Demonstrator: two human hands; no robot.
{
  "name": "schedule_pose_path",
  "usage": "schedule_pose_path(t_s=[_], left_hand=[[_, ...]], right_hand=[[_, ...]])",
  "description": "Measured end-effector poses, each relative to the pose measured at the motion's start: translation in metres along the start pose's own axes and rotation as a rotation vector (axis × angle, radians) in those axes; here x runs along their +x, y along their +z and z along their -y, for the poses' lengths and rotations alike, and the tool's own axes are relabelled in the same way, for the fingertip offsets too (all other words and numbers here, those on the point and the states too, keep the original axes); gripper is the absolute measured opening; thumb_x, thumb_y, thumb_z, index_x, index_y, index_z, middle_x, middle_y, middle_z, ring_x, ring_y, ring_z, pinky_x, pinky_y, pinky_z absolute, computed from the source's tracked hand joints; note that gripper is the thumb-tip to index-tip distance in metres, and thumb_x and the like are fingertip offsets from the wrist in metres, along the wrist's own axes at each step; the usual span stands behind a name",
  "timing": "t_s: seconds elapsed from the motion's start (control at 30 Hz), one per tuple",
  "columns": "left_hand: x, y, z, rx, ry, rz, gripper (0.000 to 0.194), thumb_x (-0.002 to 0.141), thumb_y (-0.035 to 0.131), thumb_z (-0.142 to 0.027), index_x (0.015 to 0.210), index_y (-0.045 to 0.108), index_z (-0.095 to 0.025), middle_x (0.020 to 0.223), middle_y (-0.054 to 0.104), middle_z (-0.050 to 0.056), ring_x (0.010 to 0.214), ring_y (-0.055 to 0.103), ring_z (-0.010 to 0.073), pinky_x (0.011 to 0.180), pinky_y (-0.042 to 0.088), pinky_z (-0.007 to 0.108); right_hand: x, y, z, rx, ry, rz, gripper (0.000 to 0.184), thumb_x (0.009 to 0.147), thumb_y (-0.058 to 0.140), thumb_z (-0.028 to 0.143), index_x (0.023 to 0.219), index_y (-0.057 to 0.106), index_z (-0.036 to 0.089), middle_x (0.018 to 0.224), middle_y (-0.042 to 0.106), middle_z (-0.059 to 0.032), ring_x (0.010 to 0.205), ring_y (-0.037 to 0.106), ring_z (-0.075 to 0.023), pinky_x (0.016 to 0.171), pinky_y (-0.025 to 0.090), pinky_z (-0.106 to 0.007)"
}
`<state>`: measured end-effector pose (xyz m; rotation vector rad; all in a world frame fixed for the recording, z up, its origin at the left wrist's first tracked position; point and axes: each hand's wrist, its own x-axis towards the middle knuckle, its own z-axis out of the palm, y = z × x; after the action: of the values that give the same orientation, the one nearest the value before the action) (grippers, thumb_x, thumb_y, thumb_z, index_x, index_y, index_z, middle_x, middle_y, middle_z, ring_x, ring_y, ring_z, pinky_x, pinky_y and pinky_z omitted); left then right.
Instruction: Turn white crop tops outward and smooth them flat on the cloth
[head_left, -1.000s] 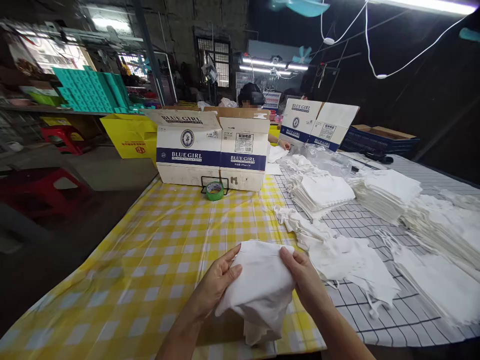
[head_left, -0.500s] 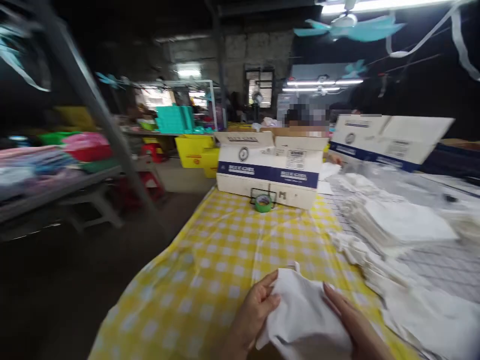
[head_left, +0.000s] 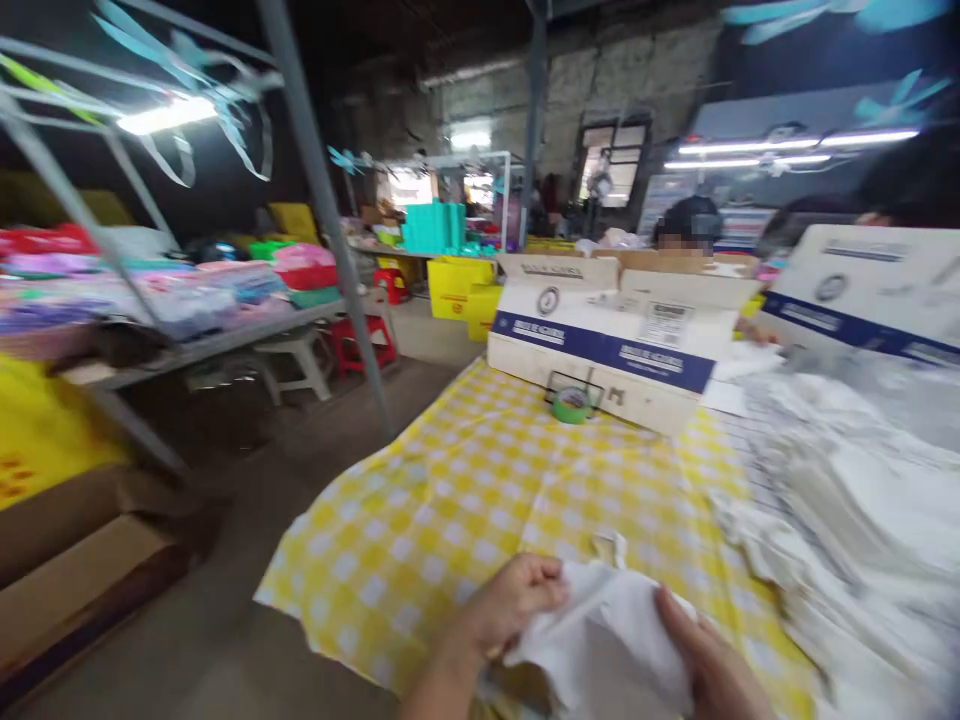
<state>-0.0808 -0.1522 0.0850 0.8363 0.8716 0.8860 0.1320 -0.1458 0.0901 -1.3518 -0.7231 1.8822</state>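
Note:
Both of my hands hold one white cloth piece (head_left: 604, 640) low over the near edge of the yellow checked tablecloth (head_left: 480, 490). My left hand (head_left: 514, 600) has its fingers curled round the cloth's left edge. My right hand (head_left: 705, 670) grips its right side, partly cut off by the frame's bottom edge. A thin white cord loop (head_left: 613, 545) sticks up from the cloth's top.
Stacks of white cloth pieces (head_left: 847, 500) cover the right of the table. Two open Blue Girl cartons (head_left: 607, 340) (head_left: 862, 290) stand at the far end with a green tape roll (head_left: 571, 404). A person sits behind them. Metal poles (head_left: 322, 210), shelves and cardboard boxes (head_left: 75, 560) fill the left.
The view has swung left, bringing the shelves, poles and floor boxes into sight. The cloth and both hands have slid lower in frame; my left fingers have curled tighter on it.

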Motion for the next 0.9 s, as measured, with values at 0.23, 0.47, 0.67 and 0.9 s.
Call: schedule_pose_path(t_s=[0.23,0.47,0.67,0.9], left_hand=[[0.026,0.022,-0.015,-0.141,0.003,0.233,0.046,0.078,0.063,-0.025,0.122,0.054,-0.015,0.095,0.067,0.011,0.072,0.062,0.0151,0.067,0.046,0.025],[0.04,0.03,-0.014,-0.133,-0.023,0.198,0.051,0.081,0.059,-0.025,0.13,0.047,-0.018,0.099,0.067,0.012,0.078,0.064,0.019,0.067,0.046,0.026],[0.046,0.038,-0.014,-0.112,-0.081,0.15,0.054,0.08,0.061,-0.03,0.13,0.046,-0.018,0.099,0.068,0.011,0.08,0.064,0.0198,0.063,0.044,0.023],[0.051,0.045,-0.014,-0.069,-0.1,0.134,0.054,0.08,0.06,-0.036,0.129,0.048,-0.018,0.097,0.068,0.01,0.08,0.064,0.0193,0.061,0.045,0.022]], right_hand=[[-0.003,-0.021,0.01,0.359,-0.061,0.057,0.041,0.077,0.064,0.041,0.103,0.062,0.01,0.091,0.07,-0.0114,0.077,0.065,-0.022,0.061,0.049,-0.027],[0.005,-0.035,0.007,0.479,-0.029,0.119,0.047,0.081,0.059,0.044,0.11,0.061,0.008,0.103,0.067,-0.014,0.094,0.062,-0.024,0.075,0.05,-0.029],[0.001,-0.04,0.008,0.472,-0.047,0.092,0.048,0.08,0.059,0.046,0.111,0.062,0.009,0.105,0.067,-0.0124,0.097,0.061,-0.0218,0.077,0.048,-0.025],[-0.004,-0.045,0.006,0.466,-0.078,0.057,0.054,0.077,0.062,0.05,0.111,0.062,0.01,0.102,0.068,-0.0123,0.098,0.06,-0.0242,0.079,0.048,-0.028]])
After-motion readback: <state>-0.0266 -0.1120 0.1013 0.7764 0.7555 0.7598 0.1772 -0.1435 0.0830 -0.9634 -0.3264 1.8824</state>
